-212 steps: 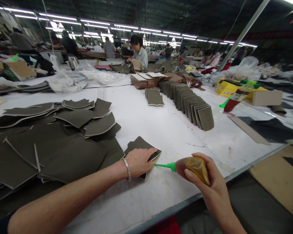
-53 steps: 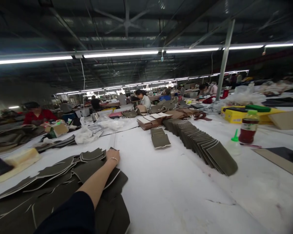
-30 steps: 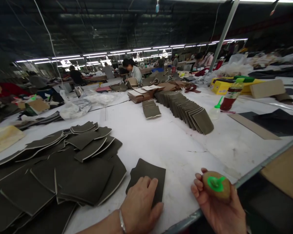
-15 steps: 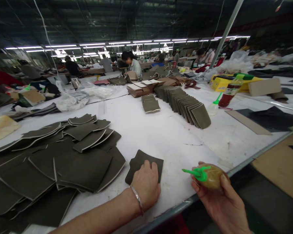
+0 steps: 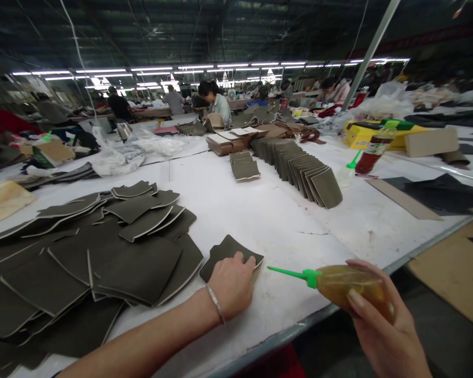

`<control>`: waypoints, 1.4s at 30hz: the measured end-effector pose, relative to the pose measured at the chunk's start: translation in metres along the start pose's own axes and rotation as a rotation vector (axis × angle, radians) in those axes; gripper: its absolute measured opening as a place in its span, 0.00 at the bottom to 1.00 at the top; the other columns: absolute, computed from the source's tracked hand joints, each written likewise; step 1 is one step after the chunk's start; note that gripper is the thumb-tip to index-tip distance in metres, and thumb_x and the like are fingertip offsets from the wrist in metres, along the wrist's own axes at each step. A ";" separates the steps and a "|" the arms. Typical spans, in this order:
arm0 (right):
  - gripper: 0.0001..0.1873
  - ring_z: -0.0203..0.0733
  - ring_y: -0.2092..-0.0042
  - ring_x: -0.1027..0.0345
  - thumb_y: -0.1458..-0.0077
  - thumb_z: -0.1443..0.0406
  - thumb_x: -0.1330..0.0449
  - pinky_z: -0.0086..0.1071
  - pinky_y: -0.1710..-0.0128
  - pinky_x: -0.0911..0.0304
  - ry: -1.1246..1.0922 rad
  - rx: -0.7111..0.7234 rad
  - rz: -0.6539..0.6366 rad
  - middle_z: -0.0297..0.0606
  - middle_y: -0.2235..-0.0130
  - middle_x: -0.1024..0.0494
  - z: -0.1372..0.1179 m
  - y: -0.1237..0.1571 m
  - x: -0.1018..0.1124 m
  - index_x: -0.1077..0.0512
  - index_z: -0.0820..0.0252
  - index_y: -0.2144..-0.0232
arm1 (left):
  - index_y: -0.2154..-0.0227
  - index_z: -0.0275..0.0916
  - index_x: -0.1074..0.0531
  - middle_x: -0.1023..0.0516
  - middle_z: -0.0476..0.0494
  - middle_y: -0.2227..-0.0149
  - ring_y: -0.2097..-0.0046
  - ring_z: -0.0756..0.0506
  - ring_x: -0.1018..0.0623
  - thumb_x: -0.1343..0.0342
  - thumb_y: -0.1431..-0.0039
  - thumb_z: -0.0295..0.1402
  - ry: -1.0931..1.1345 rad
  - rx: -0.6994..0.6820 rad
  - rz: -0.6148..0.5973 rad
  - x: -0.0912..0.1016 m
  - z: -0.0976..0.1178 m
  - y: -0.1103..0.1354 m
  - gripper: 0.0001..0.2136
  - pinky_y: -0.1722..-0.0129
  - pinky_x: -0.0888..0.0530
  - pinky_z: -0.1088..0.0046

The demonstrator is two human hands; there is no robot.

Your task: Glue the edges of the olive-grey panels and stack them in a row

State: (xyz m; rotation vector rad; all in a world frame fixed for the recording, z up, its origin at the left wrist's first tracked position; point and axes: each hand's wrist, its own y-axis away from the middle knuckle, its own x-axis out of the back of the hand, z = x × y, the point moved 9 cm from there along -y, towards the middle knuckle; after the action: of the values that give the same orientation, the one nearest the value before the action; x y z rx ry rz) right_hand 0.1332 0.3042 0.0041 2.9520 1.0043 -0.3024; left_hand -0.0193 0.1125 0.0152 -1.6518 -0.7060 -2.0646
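Nozzle (image 5: pixel 289 272) swung twd piece (image 5: pixel 223 254) — R hand (image 5: pixel 394 331) gripped its btl. (image 5: pixel 335 282), amber liq. (image 5: pixel 378 296) inside; L hand (image 5: pixel 233 287) touched piece, couldn't tell grip — far btl. (image 5: pixel 375 148) held red liq. (image 5: pixel 366 163)

The person's left hand (image 5: pixel 232 286), at lower centre of the frame, is ungloved, with a narrow, shiny silver bracelet (image 5: pixel 216 303) circling the wrist. The left forearm (image 5: pixel 150 336) is bare. The right hand (image 5: pixel 394 325), at lower right, is also ungloved, its thumbnail short.
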 end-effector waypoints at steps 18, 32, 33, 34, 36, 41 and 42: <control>0.26 0.49 0.54 0.34 0.47 0.51 0.36 0.39 0.54 0.41 0.796 0.552 -0.261 0.37 0.53 0.29 -0.038 0.010 -0.059 0.36 0.48 0.49 | 0.47 0.48 0.33 0.24 0.42 0.64 0.64 0.35 0.22 0.56 0.46 0.30 0.099 -0.033 -0.017 0.002 -0.012 -0.006 0.23 0.66 0.24 0.55; 0.26 0.48 0.58 0.33 0.48 0.49 0.36 0.38 0.59 0.39 0.781 0.468 -0.236 0.37 0.56 0.29 -0.030 0.007 -0.052 0.35 0.49 0.50 | 0.45 0.47 0.34 0.25 0.41 0.62 0.63 0.34 0.22 0.55 0.46 0.32 0.113 -0.012 -0.028 -0.003 -0.010 -0.003 0.24 0.66 0.24 0.55; 0.27 0.48 0.59 0.33 0.49 0.48 0.36 0.38 0.59 0.39 0.765 0.437 -0.236 0.37 0.56 0.28 -0.028 0.005 -0.050 0.35 0.49 0.51 | 0.44 0.47 0.35 0.26 0.41 0.61 0.62 0.34 0.22 0.55 0.46 0.32 0.115 -0.010 -0.028 -0.004 -0.010 -0.003 0.24 0.65 0.24 0.55; 0.27 0.48 0.59 0.33 0.50 0.48 0.36 0.38 0.60 0.39 0.752 0.405 -0.233 0.37 0.56 0.28 -0.025 0.003 -0.049 0.34 0.49 0.51 | 0.44 0.47 0.36 0.26 0.41 0.61 0.62 0.34 0.22 0.54 0.46 0.32 0.114 -0.007 -0.027 -0.004 -0.010 -0.002 0.25 0.65 0.24 0.56; 0.29 0.48 0.59 0.33 0.51 0.47 0.35 0.39 0.61 0.38 0.738 0.368 -0.206 0.37 0.56 0.28 -0.022 0.000 -0.045 0.34 0.50 0.51 | 0.43 0.47 0.37 0.26 0.41 0.61 0.62 0.35 0.22 0.54 0.46 0.32 0.109 0.000 -0.027 -0.004 -0.010 -0.001 0.25 0.65 0.25 0.57; 0.29 0.49 0.58 0.33 0.52 0.46 0.35 0.38 0.60 0.38 0.718 0.330 -0.170 0.38 0.56 0.28 -0.019 -0.002 -0.040 0.33 0.50 0.52 | 0.43 0.45 0.37 0.26 0.41 0.59 0.61 0.37 0.22 0.53 0.46 0.32 0.112 0.012 -0.036 -0.006 -0.011 0.001 0.25 0.64 0.25 0.60; 0.28 0.48 0.59 0.32 0.52 0.47 0.35 0.37 0.61 0.37 0.709 0.304 -0.192 0.37 0.57 0.27 -0.016 -0.002 -0.041 0.33 0.50 0.52 | 0.43 0.45 0.37 0.26 0.41 0.59 0.61 0.37 0.22 0.53 0.46 0.32 0.115 0.010 -0.035 -0.006 -0.011 0.001 0.25 0.64 0.25 0.59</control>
State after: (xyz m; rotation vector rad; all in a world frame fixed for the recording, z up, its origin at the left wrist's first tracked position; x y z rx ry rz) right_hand 0.1033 0.2824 0.0275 3.3022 1.4029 0.7128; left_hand -0.0255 0.1050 0.0072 -1.5113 -0.7103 -2.1570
